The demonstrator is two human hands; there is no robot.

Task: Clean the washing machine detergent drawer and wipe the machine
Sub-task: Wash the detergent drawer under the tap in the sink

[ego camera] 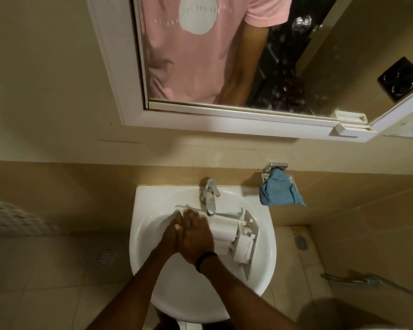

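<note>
While over glossy sink (141, 210), hands (193, 234) at boxy plastic drawer (224, 231).

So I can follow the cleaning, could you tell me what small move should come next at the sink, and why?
Probably the right hand should reach up and lift the tap lever. The drawer lies in the sink below the spout, no stream of water shows, and both hands are together over it, the left hand partly under the right.
</note>
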